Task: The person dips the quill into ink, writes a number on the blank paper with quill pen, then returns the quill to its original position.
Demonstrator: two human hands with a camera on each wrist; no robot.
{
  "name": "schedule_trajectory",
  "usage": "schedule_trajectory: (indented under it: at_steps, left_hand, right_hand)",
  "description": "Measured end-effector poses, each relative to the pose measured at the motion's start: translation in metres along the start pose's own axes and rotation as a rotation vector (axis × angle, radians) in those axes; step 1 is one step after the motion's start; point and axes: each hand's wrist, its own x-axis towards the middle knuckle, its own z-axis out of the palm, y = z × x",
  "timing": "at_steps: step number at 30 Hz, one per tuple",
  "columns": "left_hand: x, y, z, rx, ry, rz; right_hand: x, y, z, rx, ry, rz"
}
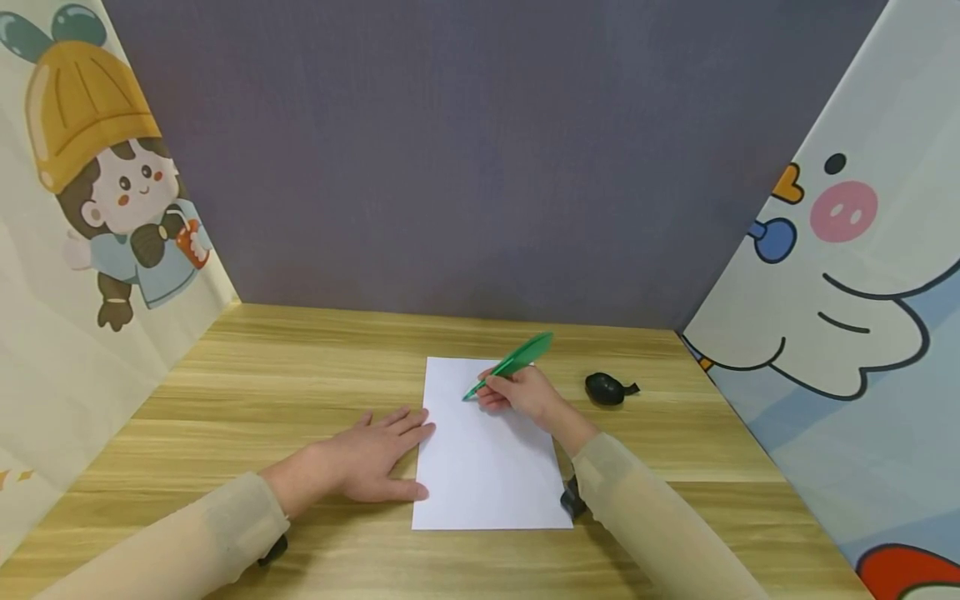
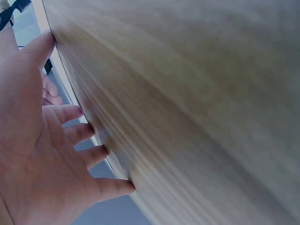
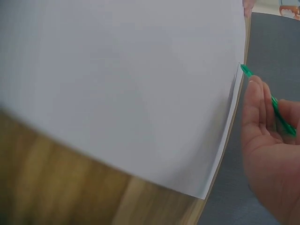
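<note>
A sheet of white paper (image 1: 487, 475) lies on the wooden table. My right hand (image 1: 528, 393) pinches a green pen with a leaf- or feather-shaped top (image 1: 527, 353); its tip meets the upper middle of the sheet. In the right wrist view the pen (image 3: 277, 110) passes between thumb and fingers of the right hand (image 3: 272, 150), point at the paper (image 3: 131, 84). My left hand (image 1: 375, 458) lies flat, fingers spread, fingertips on the paper's left edge. The left wrist view shows that hand's (image 2: 42, 150) palm side, with fingertips touching down. I make out no marks on the paper.
A black rounded object with a short tail (image 1: 604, 389) sits right of the paper. Black pieces show beside the right sleeve (image 1: 573, 500) and left sleeve (image 1: 274, 550). A grey panel (image 1: 450, 167) stands behind the table (image 1: 315, 350); cartoon-printed sheets flank both sides.
</note>
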Motion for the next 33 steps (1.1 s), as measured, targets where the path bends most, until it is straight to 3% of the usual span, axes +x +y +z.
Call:
schedule_trajectory:
  at_steps: [33]
  left_hand:
    - [0.0017,-0.0009,0.0019,0.016,0.013,-0.014]
  right_hand:
    - [-0.0097,0.0003,-0.0012,-0.002,-0.095,0.018]
